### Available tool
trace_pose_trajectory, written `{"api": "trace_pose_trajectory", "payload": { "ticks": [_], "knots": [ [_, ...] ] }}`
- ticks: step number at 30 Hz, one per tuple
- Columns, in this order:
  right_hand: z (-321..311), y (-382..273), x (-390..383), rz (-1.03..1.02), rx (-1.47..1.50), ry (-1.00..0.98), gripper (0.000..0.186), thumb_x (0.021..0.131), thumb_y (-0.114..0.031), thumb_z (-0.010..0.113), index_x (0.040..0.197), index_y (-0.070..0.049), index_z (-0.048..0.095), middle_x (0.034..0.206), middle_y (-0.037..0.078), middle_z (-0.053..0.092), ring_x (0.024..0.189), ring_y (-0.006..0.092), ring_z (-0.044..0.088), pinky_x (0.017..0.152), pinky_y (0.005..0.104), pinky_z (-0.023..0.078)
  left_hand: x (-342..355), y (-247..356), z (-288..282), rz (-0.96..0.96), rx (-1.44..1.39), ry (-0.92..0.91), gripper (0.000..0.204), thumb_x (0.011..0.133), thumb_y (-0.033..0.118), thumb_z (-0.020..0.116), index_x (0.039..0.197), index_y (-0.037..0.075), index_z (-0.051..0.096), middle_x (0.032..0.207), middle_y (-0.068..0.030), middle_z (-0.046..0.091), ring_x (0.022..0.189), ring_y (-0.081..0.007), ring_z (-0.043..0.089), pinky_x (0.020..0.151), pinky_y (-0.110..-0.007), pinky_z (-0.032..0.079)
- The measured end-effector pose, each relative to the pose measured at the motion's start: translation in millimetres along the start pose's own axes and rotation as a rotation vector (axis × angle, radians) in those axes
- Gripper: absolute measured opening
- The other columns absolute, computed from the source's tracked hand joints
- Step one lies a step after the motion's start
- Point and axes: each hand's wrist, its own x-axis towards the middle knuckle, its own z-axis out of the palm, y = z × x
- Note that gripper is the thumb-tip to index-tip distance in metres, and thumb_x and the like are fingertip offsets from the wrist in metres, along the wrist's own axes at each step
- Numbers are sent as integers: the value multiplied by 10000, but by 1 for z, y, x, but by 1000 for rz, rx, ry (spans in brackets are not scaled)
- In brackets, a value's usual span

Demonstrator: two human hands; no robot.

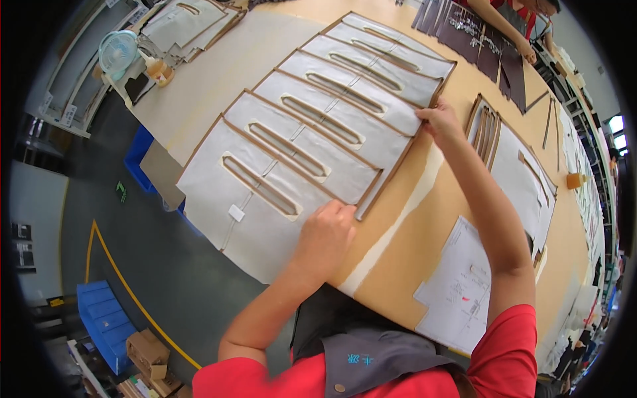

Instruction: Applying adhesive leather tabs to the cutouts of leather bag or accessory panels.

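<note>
Several pale grey panels [286, 129] with brown edges lie overlapped in a row on the table, each with a long slot framed in cream. My left hand [325, 232] is closed at the right edge of the nearest panel [265, 235], its fingertips mostly hidden by the hand. Farther up the same side, my right hand [441, 123] pinches a narrow brown strip [398, 167] that runs along the panels' right edges. The strip's near end lies just right of my left hand. A small white tag sits on the nearest panel.
A paper pattern sheet [458, 292] and more grey panels [524, 179] lie to the right. Dark brown pieces [474, 40] lie at the far side, near another person's arm [501, 26]. A blue fan [117, 53] and a glue bottle [158, 69] stand at far left.
</note>
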Motion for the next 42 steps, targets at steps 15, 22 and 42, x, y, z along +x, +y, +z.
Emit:
{"api": "trace_pose_trajectory", "payload": {
  "ticks": [15,22,42],
  "knots": [
    [32,-42,-87,-859,-814,71,495,834,-78,727,1282,14,536,1068,157,652,991,279,629,896,363,502,11,12,-18,36,-167,-92,208,854,4,631,1053,-36,675,956,-160,667,840,-340,670,722,-404,552],
    [76,-3,-219,-676,-979,-372,268,812,-210,764,965,-57,605,873,100,649,814,307,618,744,406,500,-36,41,-55,115,-214,-201,149,862,11,659,1009,-5,680,997,-126,676,856,-311,678,732,-373,561],
    [-225,22,-327,-132,-42,340,122,982,-120,621,1076,-48,593,953,-7,639,861,42,560,782,207,455,-40,120,-6,455,-351,-171,192,846,4,696,1037,24,707,1037,-121,696,921,-319,677,786,-379,557]
  ]
}}
